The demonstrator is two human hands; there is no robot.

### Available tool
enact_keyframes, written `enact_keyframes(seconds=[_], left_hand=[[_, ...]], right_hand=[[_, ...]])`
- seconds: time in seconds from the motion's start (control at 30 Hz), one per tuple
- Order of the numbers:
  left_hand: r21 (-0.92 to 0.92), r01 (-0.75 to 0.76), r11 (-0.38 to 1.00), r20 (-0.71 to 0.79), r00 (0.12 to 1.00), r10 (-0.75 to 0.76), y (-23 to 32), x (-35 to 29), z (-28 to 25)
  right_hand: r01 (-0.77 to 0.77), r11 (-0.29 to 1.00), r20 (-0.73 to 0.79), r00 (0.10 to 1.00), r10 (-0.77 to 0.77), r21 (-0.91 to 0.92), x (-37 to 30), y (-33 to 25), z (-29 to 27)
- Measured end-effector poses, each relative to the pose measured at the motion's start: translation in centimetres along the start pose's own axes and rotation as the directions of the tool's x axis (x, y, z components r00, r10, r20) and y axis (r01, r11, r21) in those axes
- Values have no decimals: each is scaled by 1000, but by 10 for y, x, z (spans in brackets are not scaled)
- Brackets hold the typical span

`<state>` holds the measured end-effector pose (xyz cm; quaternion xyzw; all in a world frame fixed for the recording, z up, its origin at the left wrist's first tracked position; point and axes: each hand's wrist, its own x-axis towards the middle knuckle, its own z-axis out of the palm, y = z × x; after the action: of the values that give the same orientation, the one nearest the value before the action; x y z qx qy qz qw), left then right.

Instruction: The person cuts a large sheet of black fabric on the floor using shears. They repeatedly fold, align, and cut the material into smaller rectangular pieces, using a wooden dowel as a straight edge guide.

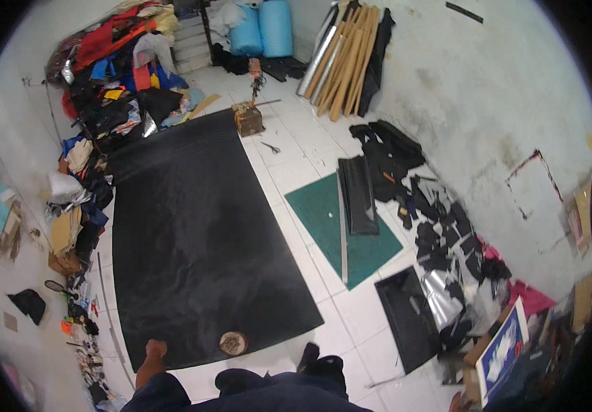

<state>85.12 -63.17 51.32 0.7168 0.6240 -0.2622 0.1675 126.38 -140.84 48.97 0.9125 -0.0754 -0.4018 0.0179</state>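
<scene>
My left hand (156,347) is low over the near left corner of a large black sheet (200,226) spread on the floor. Its fingers are too small and dark to show whether they grip the sheet or rest on it. To the right of this hand, a round weight-like object (233,342) with a pale rim and brown top sits near the sheet's front edge. A brown block (248,120) stands at the far right corner of the sheet. My right hand does not show.
Scissors (271,147) lie on white tiles beyond the sheet. A green cutting mat (309,206) holds a long metal ruler (342,233) and folded black material (358,199). Black scraps (440,233) line the right wall; fabric heaps (124,75) and cardboard rolls (351,62) stand at the back.
</scene>
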Motion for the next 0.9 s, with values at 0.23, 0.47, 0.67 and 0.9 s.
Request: enact_keyframes(seconds=[0.23,0.47,0.67,0.9], left_hand=[[-373,-350,860,-9,928,373,306,-48,-7],[226,-517,826,295,844,447,330,6,28],[18,-172,985,292,943,159,374,113,23],[-788,-57,613,100,971,219,716,166,-227]], right_hand=[[460,864,-348,790,-504,-206,181,-54,-179],[849,526,-430,495,-755,55,187,-521,-382],[976,218,-11,218,-976,-10,149,-688,-430],[682,698,-121,690,-713,-219,385,-517,-489]])
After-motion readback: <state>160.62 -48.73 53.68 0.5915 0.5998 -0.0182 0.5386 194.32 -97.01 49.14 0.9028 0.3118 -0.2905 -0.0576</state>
